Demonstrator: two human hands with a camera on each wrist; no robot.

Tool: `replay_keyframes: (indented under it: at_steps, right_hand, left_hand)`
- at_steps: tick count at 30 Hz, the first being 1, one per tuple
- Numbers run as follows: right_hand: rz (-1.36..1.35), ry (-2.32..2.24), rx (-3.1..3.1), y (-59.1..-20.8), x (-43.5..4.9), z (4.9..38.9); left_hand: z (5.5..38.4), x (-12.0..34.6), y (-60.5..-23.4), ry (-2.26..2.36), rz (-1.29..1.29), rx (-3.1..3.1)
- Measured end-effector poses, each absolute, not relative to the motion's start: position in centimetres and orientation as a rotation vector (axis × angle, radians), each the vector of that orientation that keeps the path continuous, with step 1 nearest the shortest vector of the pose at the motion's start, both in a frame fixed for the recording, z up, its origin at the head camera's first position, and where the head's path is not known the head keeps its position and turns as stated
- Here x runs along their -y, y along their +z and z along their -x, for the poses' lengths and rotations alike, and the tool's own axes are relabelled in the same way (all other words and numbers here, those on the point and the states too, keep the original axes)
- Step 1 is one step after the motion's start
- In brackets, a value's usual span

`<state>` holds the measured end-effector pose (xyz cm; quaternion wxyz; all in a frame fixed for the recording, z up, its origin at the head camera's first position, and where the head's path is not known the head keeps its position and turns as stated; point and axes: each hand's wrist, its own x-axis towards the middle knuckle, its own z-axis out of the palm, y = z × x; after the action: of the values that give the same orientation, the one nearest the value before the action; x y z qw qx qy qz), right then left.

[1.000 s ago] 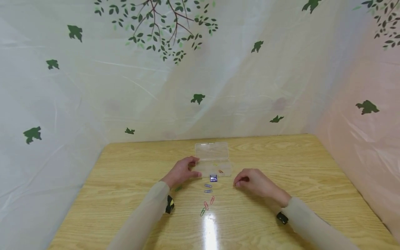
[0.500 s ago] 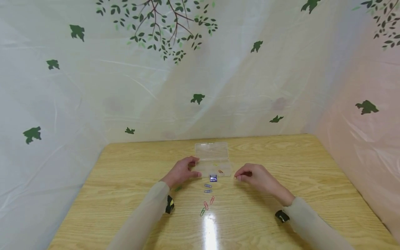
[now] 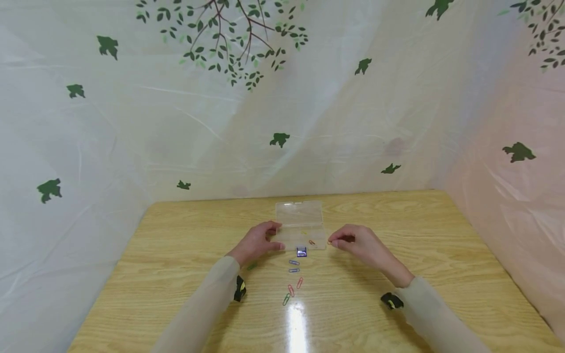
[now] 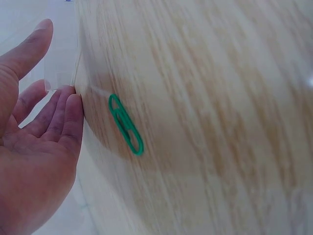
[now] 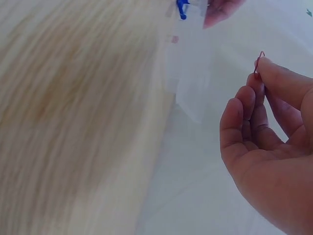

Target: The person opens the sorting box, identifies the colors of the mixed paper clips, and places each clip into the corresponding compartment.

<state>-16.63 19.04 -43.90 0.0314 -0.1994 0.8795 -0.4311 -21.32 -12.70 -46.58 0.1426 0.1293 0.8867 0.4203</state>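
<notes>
A clear plastic box (image 3: 289, 240) lies with its lid (image 3: 300, 213) raised at the back. A yellow and an orange paper clip (image 3: 312, 242) lie inside. My left hand (image 3: 257, 240) is at the box's left side, thumb near the front corner; in the left wrist view its fingers (image 4: 68, 110) touch the box. My right hand (image 3: 359, 242) pinches a small paper clip (image 5: 258, 66) between thumb and finger, just right of the box. That clip looks orange in the head view, reddish in the right wrist view. A green paper clip (image 4: 126, 125) lies beside my left hand.
A dark blue label (image 3: 301, 252) sits at the box's front edge. Before it on the wooden table (image 3: 176, 274) lie two blue paper clips (image 3: 294, 270), two red ones (image 3: 300, 283) and a green one (image 3: 286, 299). A printed sheet (image 3: 212, 142) stands behind the table.
My right hand has risen from the table with the paper clip and moved forward and slightly left, up to the box's right side. The left hand and the box have stayed put.
</notes>
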Motion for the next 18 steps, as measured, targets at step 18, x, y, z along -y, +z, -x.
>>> replay_keyframes:
  at_steps: [18]
  right_hand:
    - [0.627,-1.383,-2.735,-42.8,-17.9,17.4]
  left_hand:
    - [21.7,12.9,-46.6,1.216,-0.397,-2.555]
